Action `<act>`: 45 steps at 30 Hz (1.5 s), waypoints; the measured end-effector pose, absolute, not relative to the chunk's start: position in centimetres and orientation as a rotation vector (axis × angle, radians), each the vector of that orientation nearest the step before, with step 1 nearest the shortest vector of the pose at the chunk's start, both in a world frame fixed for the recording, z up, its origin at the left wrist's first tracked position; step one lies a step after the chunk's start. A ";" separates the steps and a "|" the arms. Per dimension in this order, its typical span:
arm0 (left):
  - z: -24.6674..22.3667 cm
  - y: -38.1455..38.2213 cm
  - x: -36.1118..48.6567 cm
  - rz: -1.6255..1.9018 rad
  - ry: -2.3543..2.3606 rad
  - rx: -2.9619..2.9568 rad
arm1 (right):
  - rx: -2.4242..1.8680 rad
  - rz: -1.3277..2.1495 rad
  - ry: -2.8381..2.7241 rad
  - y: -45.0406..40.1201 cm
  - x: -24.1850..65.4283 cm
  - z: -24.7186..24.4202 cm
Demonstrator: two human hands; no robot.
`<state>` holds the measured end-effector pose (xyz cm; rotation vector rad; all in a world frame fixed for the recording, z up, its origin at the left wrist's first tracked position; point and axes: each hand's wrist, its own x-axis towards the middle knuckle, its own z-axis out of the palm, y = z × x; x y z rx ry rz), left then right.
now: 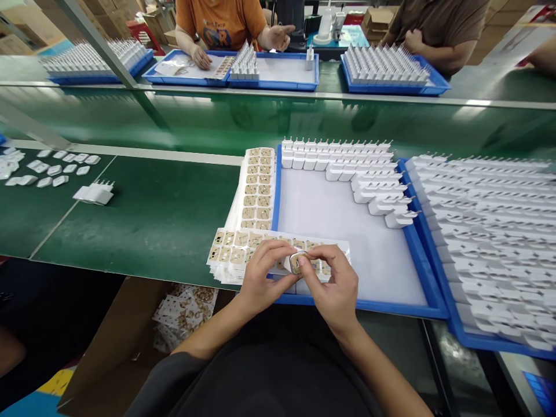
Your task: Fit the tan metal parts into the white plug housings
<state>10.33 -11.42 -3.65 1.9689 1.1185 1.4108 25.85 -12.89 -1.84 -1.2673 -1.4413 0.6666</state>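
Between my two hands is a white plug adapter (297,263), its end face towards me with a tan sticker on it. My left hand (268,272) pinches the adapter from the left. From the right, my right hand (330,284) grips it, with the thumb pressed on the stickered face. Beneath my hands lies a sheet of tan stickers (237,238), across a stack of similar sheets (257,188) and the near-left part of a blue tray (428,289). White plug adapters (343,152) stand in rows along that tray's far and right sides, pins up.
A second blue tray (467,333), packed with adapters, adjoins on the right. On the green bench to the left lie a few adapters (95,192) and several loose white pieces (54,169). Below is a cardboard box (117,341) with used sheets. Two people (221,23) sit across the line.
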 end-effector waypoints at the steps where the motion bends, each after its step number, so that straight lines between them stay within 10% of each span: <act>1: -3.8 -11.4 10.4 1.427 1.130 1.949 | -1.272 0.642 -1.441 -12.9 25.8 -1.8; 10: -4.8 -11.6 10.3 1.510 1.046 1.757 | -1.006 1.245 -1.232 -12.3 26.3 -3.0; 45: -4.8 -11.7 11.4 1.717 1.011 2.159 | -0.843 1.269 -1.005 -12.9 25.4 -2.5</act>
